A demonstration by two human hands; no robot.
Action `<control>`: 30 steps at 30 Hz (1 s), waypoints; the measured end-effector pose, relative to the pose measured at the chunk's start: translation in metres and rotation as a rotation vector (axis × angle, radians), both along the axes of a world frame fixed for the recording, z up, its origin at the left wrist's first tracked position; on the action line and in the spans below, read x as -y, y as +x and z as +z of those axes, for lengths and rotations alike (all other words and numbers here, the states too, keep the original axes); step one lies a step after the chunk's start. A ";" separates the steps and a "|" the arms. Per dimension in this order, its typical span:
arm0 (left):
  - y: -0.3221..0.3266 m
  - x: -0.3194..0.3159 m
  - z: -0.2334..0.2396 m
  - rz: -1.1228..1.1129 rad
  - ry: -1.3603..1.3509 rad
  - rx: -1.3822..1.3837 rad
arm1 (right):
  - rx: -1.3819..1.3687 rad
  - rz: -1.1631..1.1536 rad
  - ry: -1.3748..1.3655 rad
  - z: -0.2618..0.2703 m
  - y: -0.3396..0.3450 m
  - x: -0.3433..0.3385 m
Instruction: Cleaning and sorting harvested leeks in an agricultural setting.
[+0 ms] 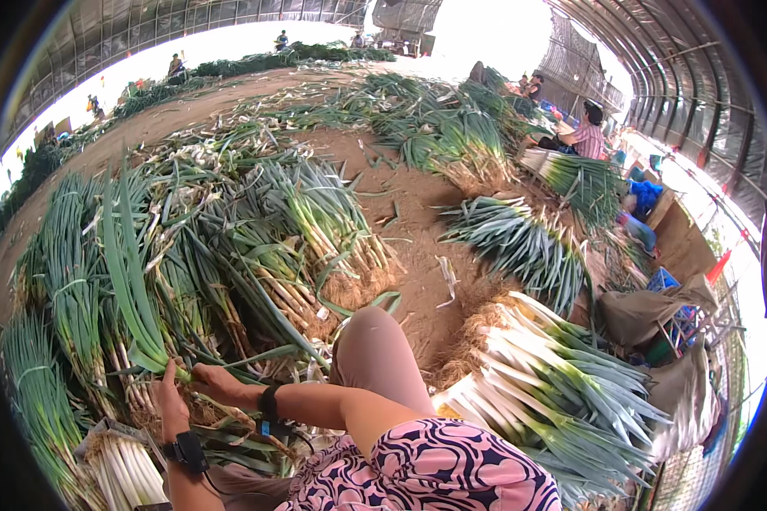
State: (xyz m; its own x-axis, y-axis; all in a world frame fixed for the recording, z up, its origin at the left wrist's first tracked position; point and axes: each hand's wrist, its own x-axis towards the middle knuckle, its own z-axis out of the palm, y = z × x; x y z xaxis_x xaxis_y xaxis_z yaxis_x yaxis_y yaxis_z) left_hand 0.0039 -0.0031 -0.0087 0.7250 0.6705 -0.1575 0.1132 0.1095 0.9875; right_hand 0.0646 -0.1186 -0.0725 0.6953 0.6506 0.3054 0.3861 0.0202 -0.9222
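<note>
My left hand (171, 405) is closed around the stem of a large green onion (142, 332), whose long leaves rise up and away from me. Right beside it, my right hand (220, 386) grips the same plant lower on the stalk; its fingers partly hide the stem. Whether the root end below belongs to this onion is unclear. Close to my left wrist stands a box (150, 437) with a bundle of trimmed white onion stalks (124, 469). Tied bundles of green onions (70, 287) lie beyond my hands on the left.
Cleaned onions with white stalks (518, 358) are piled at my right. Untrimmed onions with brown roots (342, 249) lie ahead on the dirt floor (415, 217). A person in a striped shirt (589, 137) sits farther off. Cloth-draped crates (658, 306) stand along the right side.
</note>
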 end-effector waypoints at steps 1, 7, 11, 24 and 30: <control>0.002 0.010 0.010 -0.027 -0.043 0.080 | 0.058 -0.029 -0.023 0.000 0.002 0.002; -0.003 0.011 0.011 -0.050 0.060 0.094 | 0.079 -0.091 0.058 0.000 0.003 0.007; -0.003 0.005 0.008 -0.123 -0.010 0.101 | 0.071 -0.069 0.067 0.000 0.007 0.010; -0.003 0.003 -0.001 -0.151 -0.011 0.202 | 0.014 0.048 0.114 0.009 0.001 0.008; 0.004 -0.003 -0.019 0.063 -0.034 0.196 | 0.492 -0.006 0.101 0.016 -0.014 0.002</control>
State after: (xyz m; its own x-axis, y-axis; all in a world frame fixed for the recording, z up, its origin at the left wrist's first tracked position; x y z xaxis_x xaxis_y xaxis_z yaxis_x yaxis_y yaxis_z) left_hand 0.0076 -0.0002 -0.0277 0.7008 0.7122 -0.0407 -0.0888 0.1438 0.9856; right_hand 0.0508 -0.1204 -0.0566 0.4569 0.5974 0.6590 0.7750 0.0962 -0.6245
